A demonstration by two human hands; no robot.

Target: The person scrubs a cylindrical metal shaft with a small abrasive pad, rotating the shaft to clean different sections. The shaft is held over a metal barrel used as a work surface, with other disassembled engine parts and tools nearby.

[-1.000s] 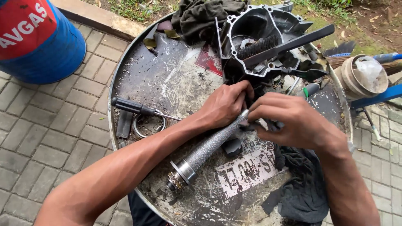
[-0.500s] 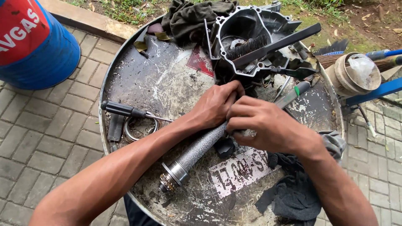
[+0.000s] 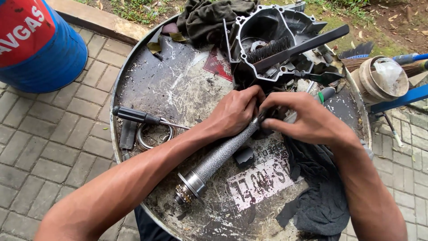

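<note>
A long grey metal shaft (image 3: 217, 157) with a gear-like end at its lower left lies slanted across a round, dirty drum top (image 3: 187, 89). My left hand (image 3: 234, 111) is wrapped around the shaft's upper end. My right hand (image 3: 307, 120) pinches the same end with its fingertips, touching the left hand. What sits between the fingers is hidden. A small black piece (image 3: 244, 156) lies just below the shaft.
A black engine casing (image 3: 272, 44) with a brush across it stands at the back, with a dark rag (image 3: 209, 18) beside it. A screwdriver (image 3: 142, 118) and metal ring (image 3: 154, 136) lie left. Dark cloth (image 3: 321, 196) lies right. A blue and red drum (image 3: 35, 44) stands far left on paving.
Both hands stayed on the shaft's upper end. My right hand's fingers have drawn closer to the left hand. The view has shifted slightly.
</note>
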